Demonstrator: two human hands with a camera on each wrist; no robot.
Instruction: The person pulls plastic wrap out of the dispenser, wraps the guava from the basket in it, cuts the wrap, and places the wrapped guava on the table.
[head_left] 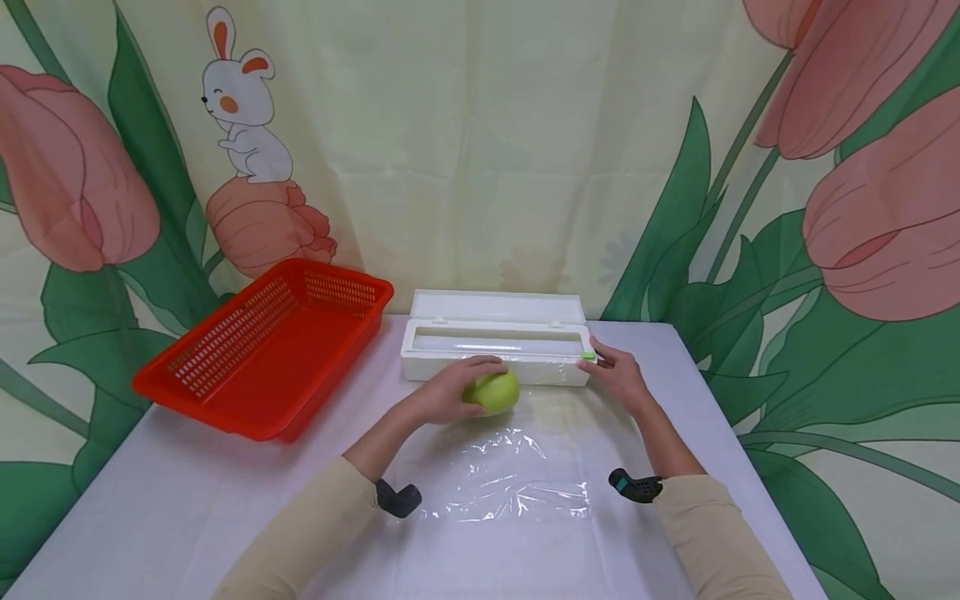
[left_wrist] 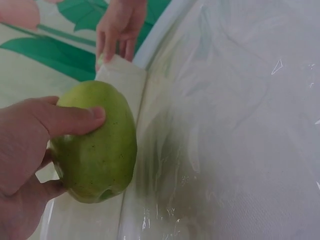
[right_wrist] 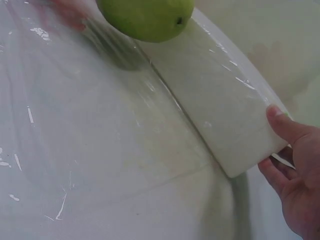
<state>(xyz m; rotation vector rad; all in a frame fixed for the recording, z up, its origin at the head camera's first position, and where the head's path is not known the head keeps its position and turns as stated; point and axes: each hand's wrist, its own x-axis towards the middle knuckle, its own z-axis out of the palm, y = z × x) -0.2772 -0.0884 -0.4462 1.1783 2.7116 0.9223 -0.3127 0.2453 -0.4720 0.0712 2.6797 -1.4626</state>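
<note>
At the far left of the tabletop (head_left: 525, 558) stands a red basket (head_left: 255, 358) with slotted walls, set at a slant, nothing visible inside it.

To its right, well apart, the left hand (head_left: 454, 392) grasps a green fruit (head_left: 498, 393), thumb on one side and fingers curled on the other. The fruit is just near of a white box (head_left: 536, 370) and seems to be held up off the surface, its shadow falling below. It is a little longer than wide, and its long axis runs left to right, roughly in line with the box.

Clear film (head_left: 498, 483) spreads from the near side of the box toward the person, wrinkled and shiny along its near part. Most of it lies on the near side of the fruit, so the film is nearward and below from the left fingers. The box's lid (head_left: 495, 306) is raised on the far side.

Farthest right, the right hand (head_left: 621, 382) pinches the box's right end, beside a small green tab (head_left: 588, 356). The fruit lies to the left of these fingers, near but apart; the left hand is the nearer one, already around it.
</note>
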